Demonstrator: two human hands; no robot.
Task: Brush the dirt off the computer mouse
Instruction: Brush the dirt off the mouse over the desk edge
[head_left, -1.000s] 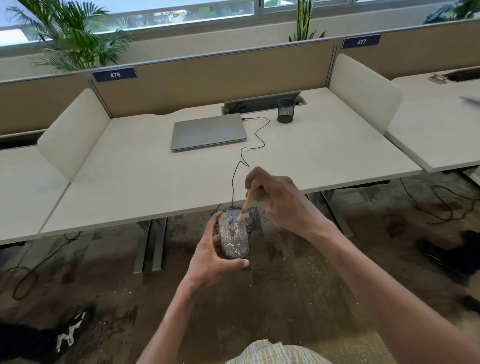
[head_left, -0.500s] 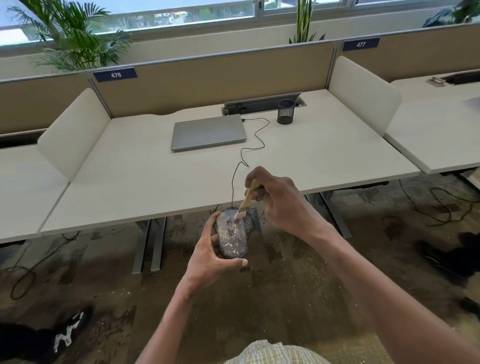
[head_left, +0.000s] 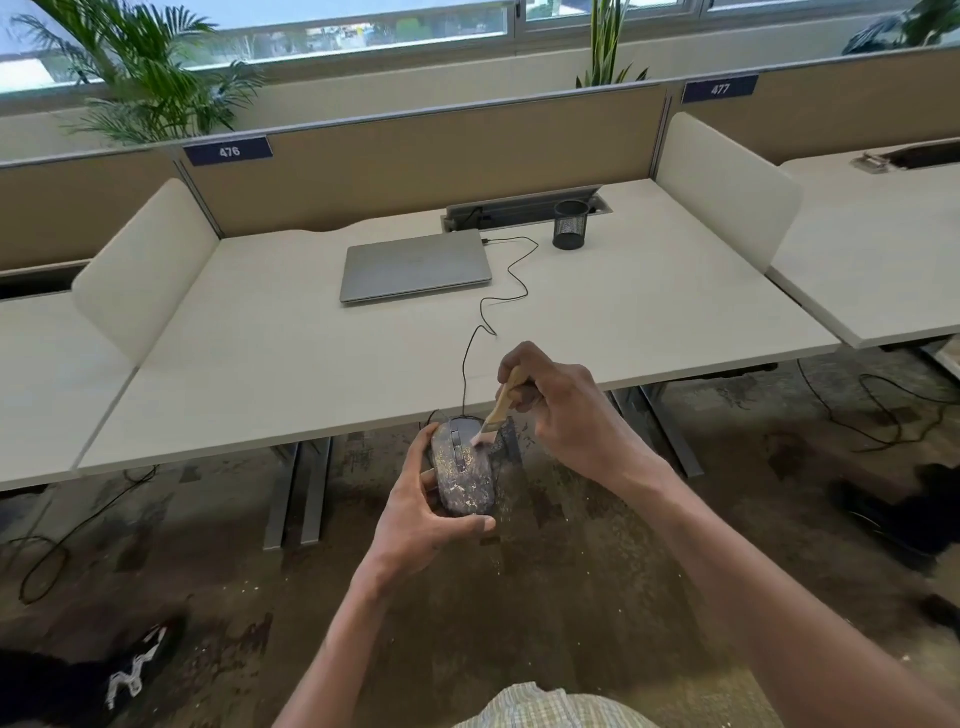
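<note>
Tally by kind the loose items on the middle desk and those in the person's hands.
Laptop: 1
Mesh pen cup: 1
Mouse: 1, in the left hand
Brush: 1, in the right hand
Total: 4

left hand (head_left: 422, 512) cupped palm-up, fingers curled closed around what it holds. right hand (head_left: 563, 410) above it, fingers pinched, wrist bent downward.

You can read two numbers, each white on a dark blue tag atop the partition behind the tabletop: "476" on the left tag (head_left: 228, 151), and "477" on the right tag (head_left: 720, 89).
</note>
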